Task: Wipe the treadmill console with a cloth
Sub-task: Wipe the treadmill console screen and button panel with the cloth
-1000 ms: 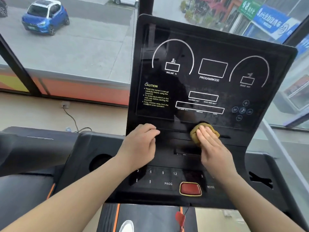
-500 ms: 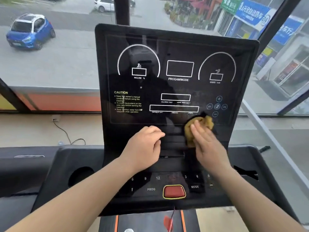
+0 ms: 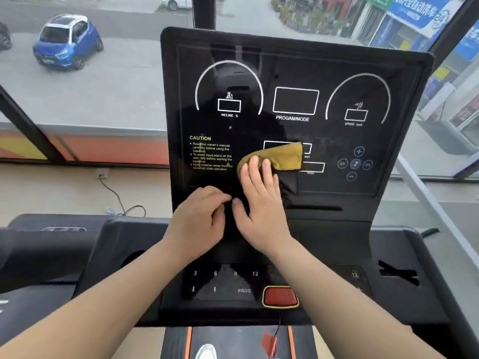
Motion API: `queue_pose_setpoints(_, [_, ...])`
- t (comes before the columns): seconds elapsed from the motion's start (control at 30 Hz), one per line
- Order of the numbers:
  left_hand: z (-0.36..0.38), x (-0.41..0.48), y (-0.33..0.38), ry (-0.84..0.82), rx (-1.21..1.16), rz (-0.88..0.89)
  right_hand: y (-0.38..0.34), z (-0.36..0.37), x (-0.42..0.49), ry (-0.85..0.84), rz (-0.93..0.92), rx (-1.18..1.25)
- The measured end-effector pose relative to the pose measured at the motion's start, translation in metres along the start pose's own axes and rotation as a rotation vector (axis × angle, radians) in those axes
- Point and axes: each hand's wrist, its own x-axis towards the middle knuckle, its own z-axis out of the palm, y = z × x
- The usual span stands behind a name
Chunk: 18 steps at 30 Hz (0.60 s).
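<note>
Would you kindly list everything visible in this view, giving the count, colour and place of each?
treadmill console: one, black with white markings, upright at centre.
cloth: one, yellow-brown, on the console's lower middle, beside the caution text.
stop button: one, red with a yellow rim, on the lower key panel.
red tag: one, red, hanging on a cord below the button.
wall socket: one, white with a dark cable, low on the wall at left.
blue car: one, blue with a white roof, on the street at upper left.
white car: one, white, at the top edge, partly cut off.
shop signs: several, mostly blue, upper right.
left hand: one, fingers curled, at the console's lower ledge.
right hand: one, straight fingers pressing the cloth.
</note>
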Motion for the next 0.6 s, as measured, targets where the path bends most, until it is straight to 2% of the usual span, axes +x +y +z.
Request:
queue_pose_setpoints(0.07, [-0.011, -0.009, -0.015, 0.021, 0.006, -0.052, 0.005, -0.003, 0.002, -0.100, -0.174, -0.112])
queue_pose_setpoints(0.13, [-0.020, -0.015, -0.028, 0.025, 0.002, -0.086, 0.026, -0.017, 0.008, -0.075, -0.252, -0.228])
queue_pose_setpoints(0.2, [-0.025, -0.018, -0.037, 0.035, 0.000, -0.095, 0.046, -0.032, 0.017, 0.060, -0.113, -0.274])
queue_pose_setpoints(0.3, [-0.028, -0.020, -0.044, 0.037, -0.006, -0.097, 0.045, -0.037, 0.034, 0.318, 0.268, -0.109])
queue_pose_setpoints(0.37, [-0.030, -0.024, -0.050, 0.027, -0.007, -0.107, 0.021, -0.022, 0.042, 0.369, 0.358, -0.014])
queue_pose_setpoints(0.43, [-0.034, -0.032, -0.059, 0.023, 0.002, -0.133, -0.010, 0.003, 0.039, 0.277, 0.248, -0.041])
queue_pose_setpoints(0.53, [-0.041, -0.049, -0.072, 0.013, 0.025, -0.158, -0.051, 0.043, 0.017, 0.016, -0.016, -0.103])
queue_pose_setpoints(0.6, [-0.044, -0.061, -0.078, 0.004, 0.033, -0.182, -0.063, 0.063, 0.000, -0.129, -0.064, -0.073])
